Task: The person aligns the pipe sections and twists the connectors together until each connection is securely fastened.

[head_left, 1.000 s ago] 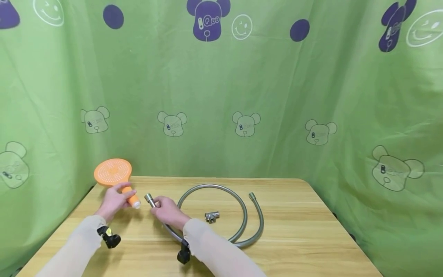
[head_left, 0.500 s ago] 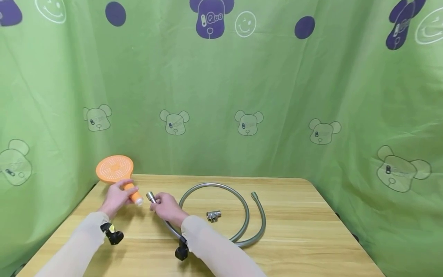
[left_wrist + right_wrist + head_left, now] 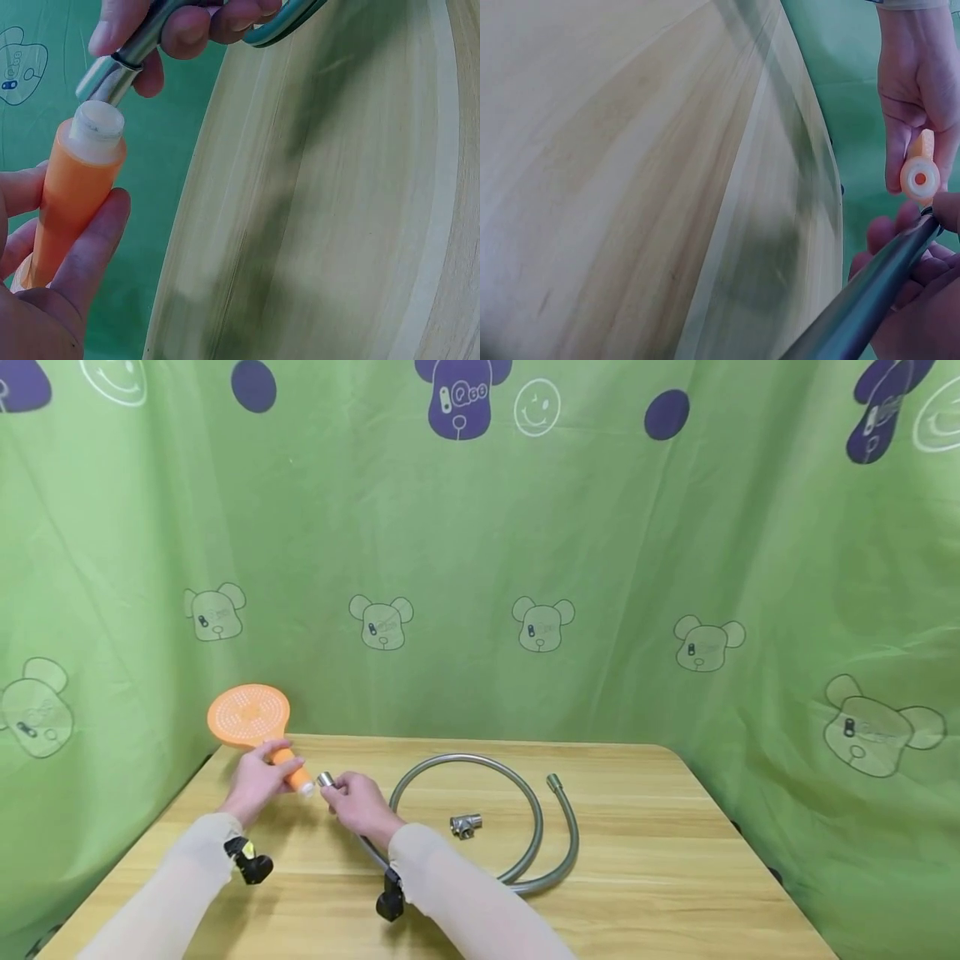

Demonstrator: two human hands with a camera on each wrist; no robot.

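Shower head (image 3: 249, 717), orange, at table's far left corner, perforated face visible, handle slanting toward the right hand (image 3: 362, 806). Left hand (image 3: 257, 783) grips the handle, fingers and thumb round it. Right hand's fingers are closed round the grey hose (image 3: 539, 827) near one end; its metal connector (image 3: 326, 779) sits just beside the handle's white tip (image 3: 97, 126), contact unclear. Remaining hose loops across the wooden table (image 3: 660, 860), around the metal T-fitting (image 3: 466, 826). Green curtain (image 3: 465, 527) behind.
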